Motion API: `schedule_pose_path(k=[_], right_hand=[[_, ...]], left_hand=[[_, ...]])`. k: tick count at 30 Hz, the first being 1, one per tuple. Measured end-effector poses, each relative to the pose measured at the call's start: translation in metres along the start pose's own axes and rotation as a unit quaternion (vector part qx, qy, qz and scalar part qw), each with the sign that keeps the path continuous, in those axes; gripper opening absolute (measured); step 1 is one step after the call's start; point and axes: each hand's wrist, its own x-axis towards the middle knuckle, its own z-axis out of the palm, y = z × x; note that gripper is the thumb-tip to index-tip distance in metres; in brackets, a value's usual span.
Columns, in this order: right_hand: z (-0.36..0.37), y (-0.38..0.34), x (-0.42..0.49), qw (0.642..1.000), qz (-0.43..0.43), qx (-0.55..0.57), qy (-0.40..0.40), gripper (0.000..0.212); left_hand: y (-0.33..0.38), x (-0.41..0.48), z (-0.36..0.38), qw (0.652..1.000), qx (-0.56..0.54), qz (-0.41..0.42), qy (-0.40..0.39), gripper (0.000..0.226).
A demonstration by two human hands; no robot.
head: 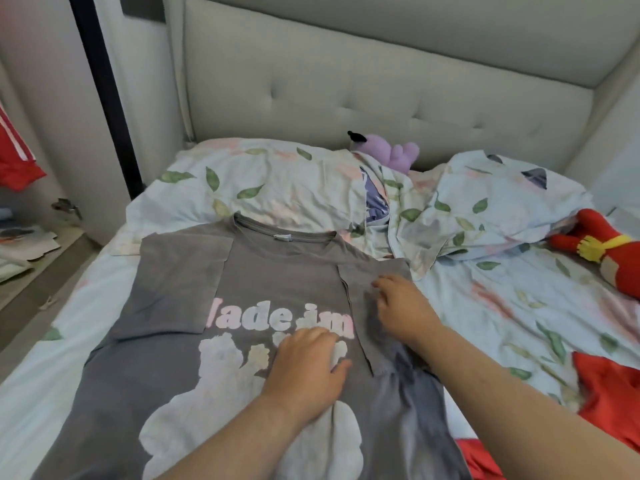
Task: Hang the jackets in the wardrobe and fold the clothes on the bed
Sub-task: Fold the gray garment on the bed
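Observation:
A grey T-shirt (pixel 166 368) with a pale printed graphic and pink lettering lies face up on the bed (pixel 52 358), collar toward the pillows. Both sleeves are folded in over the chest. My left hand (pixel 308 365) rests flat on the print at the shirt's middle, fingers spread. My right hand (pixel 398 303) lies on the folded-in right sleeve, fingers relaxed against the cloth. A red garment (pixel 613 400) sits crumpled at the bed's right edge, with more red cloth (pixel 478 459) below it.
Two floral pillows (pixel 277 188) lie against the padded headboard (pixel 346 91). A purple plush toy (pixel 394 152) sits between them, a red plush toy (pixel 602 247) at the right. At the left, an open wardrobe shows a red jacket (pixel 14 157) hanging and folded items on a shelf (pixel 24 244).

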Motion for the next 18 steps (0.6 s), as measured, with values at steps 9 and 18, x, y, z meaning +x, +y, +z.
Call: schedule_pose_path(k=[9, 18], right_hand=[[0.005, 0.004, 0.101, 0.991, 0.009, -0.002, -0.134, 0.037], [0.009, 0.015, 0.123, 0.981, 0.088, 0.167, -0.043, 0.018]], left_hand=[[0.055, 0.051, 0.025, 0.963, -0.182, -0.146, -0.133, 0.029], [0.063, 0.054, 0.033, 0.955, -0.218, -0.197, -0.045, 0.015]])
